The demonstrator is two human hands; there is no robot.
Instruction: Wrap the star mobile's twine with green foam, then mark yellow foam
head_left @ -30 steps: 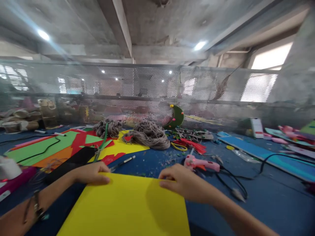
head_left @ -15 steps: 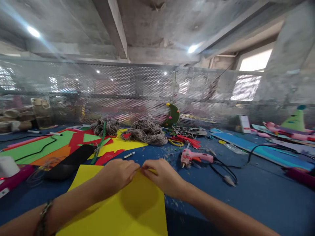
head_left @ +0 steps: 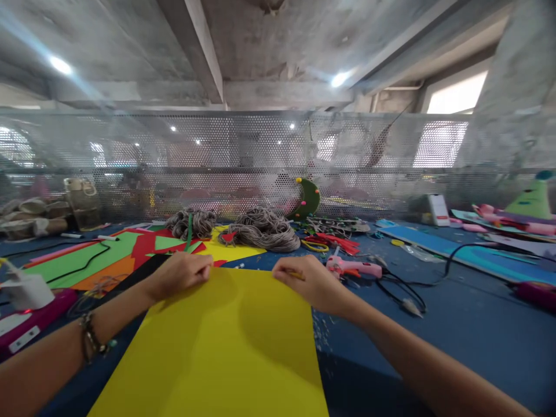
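A large yellow sheet (head_left: 221,341) spans the lower middle of the head view, its far edge raised between both hands. My left hand (head_left: 180,275) is closed on the sheet's far left corner, fingers curled in. At the far right corner, my right hand (head_left: 308,281) pinches the sheet between thumb and fingers. Just beyond the right hand lies a pink glue gun (head_left: 358,267) with an orange trigger. Red and green paper pieces (head_left: 145,246) lie past the left hand.
Two bundles of grey cord (head_left: 264,229) lie behind the sheet. A magenta power strip (head_left: 52,315) with a white plug is at left. Red-handled scissors, a black cable and blue boards (head_left: 434,243) are on the right. A perforated metal screen (head_left: 208,150) stands behind.
My hands have moved apart, from near the middle of the sheet's far edge to its two corners. The sheet's far edge is now higher and stretched out between them.
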